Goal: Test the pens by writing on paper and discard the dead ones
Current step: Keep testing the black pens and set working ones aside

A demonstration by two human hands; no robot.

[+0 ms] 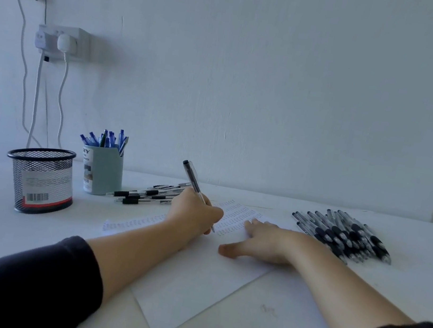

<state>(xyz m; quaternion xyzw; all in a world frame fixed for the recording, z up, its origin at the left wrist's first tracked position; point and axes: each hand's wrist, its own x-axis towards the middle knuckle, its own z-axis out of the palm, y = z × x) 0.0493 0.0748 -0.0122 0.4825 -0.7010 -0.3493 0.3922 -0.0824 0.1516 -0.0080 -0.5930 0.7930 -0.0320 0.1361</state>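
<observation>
My left hand (194, 217) grips a clear pen with a black cap end (192, 178), its tip down on the white sheet of paper (193, 280). Rows of small scribbles cover the sheet's far half. My right hand (263, 241) lies flat on the paper with its fingers spread, holding it down. A large pile of black-grip pens (344, 234) lies to the right of the sheet. A smaller group of similar pens (149, 194) lies behind my left hand.
A black mesh cup (40, 181) stands at the left of the white table. Beside it is a pale blue holder (104, 170) full of blue pens. A wall socket (62, 42) with hanging cables is on the left wall.
</observation>
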